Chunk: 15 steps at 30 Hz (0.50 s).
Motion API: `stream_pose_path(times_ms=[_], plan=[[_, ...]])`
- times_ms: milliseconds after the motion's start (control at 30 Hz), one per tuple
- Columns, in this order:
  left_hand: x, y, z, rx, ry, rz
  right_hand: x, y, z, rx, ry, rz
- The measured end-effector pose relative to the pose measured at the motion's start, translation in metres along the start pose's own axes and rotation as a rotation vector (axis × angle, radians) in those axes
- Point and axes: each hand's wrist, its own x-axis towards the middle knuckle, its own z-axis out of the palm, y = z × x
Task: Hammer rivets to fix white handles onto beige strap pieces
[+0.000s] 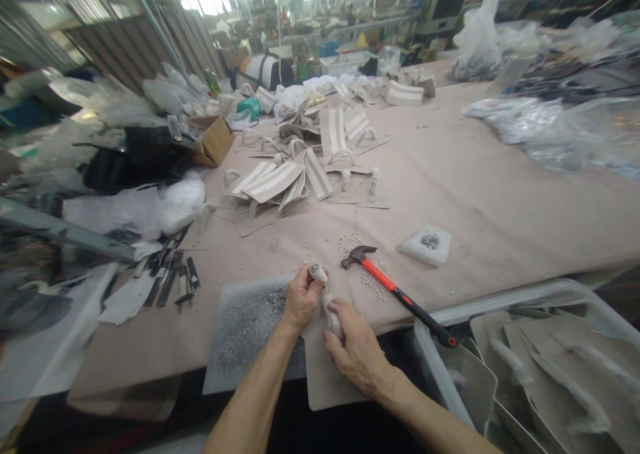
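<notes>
A beige flat panel with rounded corners lies at the table's front edge, a strap handle in pale wrapping on top of it. My right hand is closed around the wrapped handle. My left hand grips a pale, round-ended piece at the handle's far end; whether it is joined to the handle I cannot tell. Just right of my hands rests a claw hammer with a red and black grip. Small white bits are scattered around its head.
A dark-speckled grey board lies under my left forearm. Striped beige panels are heaped farther back. A white packet of small dark pieces sits at right. More panels fill a pale bin at lower right. Dark tools lie left.
</notes>
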Motion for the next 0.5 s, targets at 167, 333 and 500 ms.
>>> stream_pose_path(times_ms=[167, 333, 500], plan=[[0.001, 0.005, -0.001, 0.045, -0.018, 0.021, 0.009, 0.009, -0.033, 0.083, 0.022, 0.003], [0.005, 0.008, -0.004, 0.093, -0.088, 0.060, 0.019, 0.058, -0.080, -0.432, 0.224, 0.159], [0.007, 0.006, -0.006, 0.102, -0.089, 0.093, 0.024, 0.076, -0.104, -0.512, -0.018, 0.394]])
